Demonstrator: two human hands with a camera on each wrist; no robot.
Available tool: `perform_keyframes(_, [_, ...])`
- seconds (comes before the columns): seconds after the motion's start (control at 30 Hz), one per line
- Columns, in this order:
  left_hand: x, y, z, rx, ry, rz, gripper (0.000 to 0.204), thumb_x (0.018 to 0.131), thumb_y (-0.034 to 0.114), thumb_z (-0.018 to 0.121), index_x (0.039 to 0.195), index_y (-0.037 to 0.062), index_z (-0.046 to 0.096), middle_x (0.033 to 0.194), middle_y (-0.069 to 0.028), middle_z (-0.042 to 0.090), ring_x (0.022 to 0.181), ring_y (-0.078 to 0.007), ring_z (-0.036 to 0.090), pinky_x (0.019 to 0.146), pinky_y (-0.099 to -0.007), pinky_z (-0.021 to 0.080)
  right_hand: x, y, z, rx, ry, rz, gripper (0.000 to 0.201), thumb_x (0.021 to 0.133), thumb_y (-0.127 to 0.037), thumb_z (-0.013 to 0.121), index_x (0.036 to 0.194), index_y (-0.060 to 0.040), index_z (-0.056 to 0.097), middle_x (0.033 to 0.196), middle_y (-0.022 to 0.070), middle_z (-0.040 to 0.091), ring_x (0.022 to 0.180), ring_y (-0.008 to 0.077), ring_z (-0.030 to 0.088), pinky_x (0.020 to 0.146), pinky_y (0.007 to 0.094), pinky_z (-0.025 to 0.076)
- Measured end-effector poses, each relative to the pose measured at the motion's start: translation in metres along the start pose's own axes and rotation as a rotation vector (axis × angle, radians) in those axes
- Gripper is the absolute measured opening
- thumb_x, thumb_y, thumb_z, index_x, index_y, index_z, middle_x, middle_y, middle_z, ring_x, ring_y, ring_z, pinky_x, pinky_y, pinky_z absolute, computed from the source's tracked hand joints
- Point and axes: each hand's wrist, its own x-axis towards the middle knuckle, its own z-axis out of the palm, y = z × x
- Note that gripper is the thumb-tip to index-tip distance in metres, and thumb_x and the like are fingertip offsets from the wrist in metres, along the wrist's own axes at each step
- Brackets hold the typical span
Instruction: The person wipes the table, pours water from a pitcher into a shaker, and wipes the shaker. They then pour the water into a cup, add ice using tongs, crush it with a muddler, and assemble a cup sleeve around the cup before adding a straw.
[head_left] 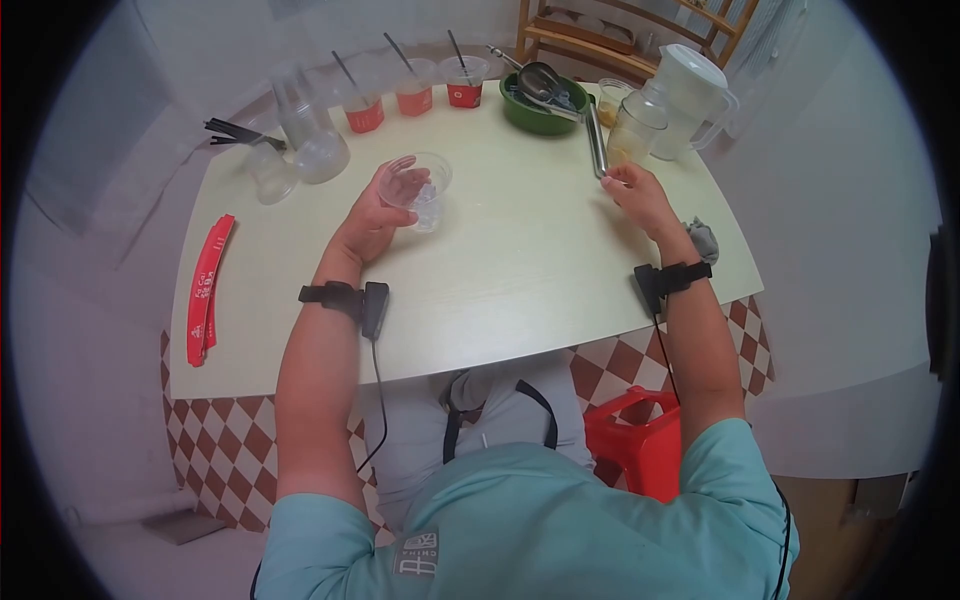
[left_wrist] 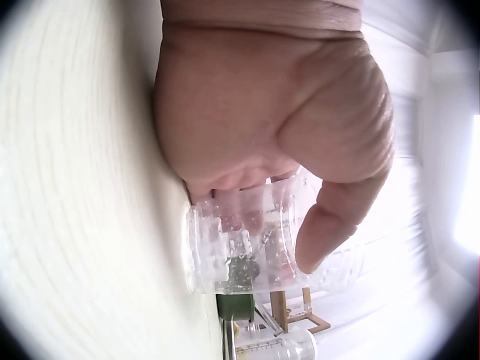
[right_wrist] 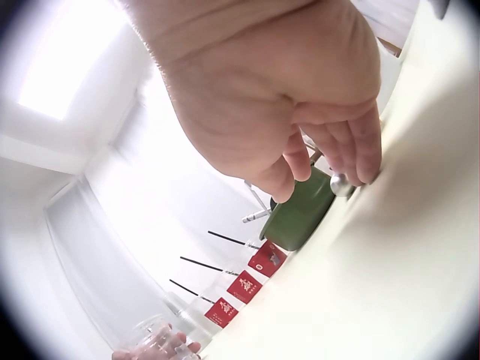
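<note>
My left hand (head_left: 378,212) grips a clear plastic cup (left_wrist: 247,247), thumb on one side and fingers round the other. The cup stands upright on the table and has clear, ice-like pieces (head_left: 428,207) in it. On the right, my right hand (head_left: 643,200) is at the near end of a silver metal rod (head_left: 597,140) lying beside the green bowl (head_left: 540,121). In the right wrist view the fingertips hang low by the rod's round end (right_wrist: 342,185), loosely bent, with the thumb apart from them.
Metal utensils (head_left: 541,82) lie in the bowl. At the back stand red-labelled cups (head_left: 464,95) with black straws. A lidded pitcher (head_left: 690,100) and a clear jug (head_left: 636,125) are at right. Stacked clear cups (head_left: 318,150), black straws (head_left: 245,132) and red strips (head_left: 207,285) lie left; a grey cloth (head_left: 702,240) lies right.
</note>
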Motion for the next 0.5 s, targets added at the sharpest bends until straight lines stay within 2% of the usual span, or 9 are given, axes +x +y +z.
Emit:
perform_keyframes(0.3, [0.002,-0.005,-0.002,0.023,0.041,0.02,0.096,0.058,-0.002,0.071,0.148,0.0029,0.037,0.141,-0.0157,0.052,0.137,-0.0298,0.045,0.121,-0.0403,0.028,-0.033,-0.015,0.014,0.007,-0.087,-0.011,0.041,0.095,-0.026,0.068,0.124,0.0026,0.061,0.116,0.0162,0.069,0.111,0.0248,0.065,0.094,0.0347,0.051])
perform_keyframes(0.5, [0.001,-0.003,-0.005,0.041,0.032,-0.01,0.092,0.062,-0.006,0.071,0.147,0.0035,0.038,0.142,-0.0154,0.05,0.14,-0.0296,0.042,0.12,-0.0391,0.031,-0.071,-0.064,0.036,-0.091,-0.216,-0.085,0.042,0.095,-0.029,0.067,0.125,-0.0006,0.062,0.121,0.0174,0.069,0.117,0.0308,0.064,0.101,0.0394,0.049])
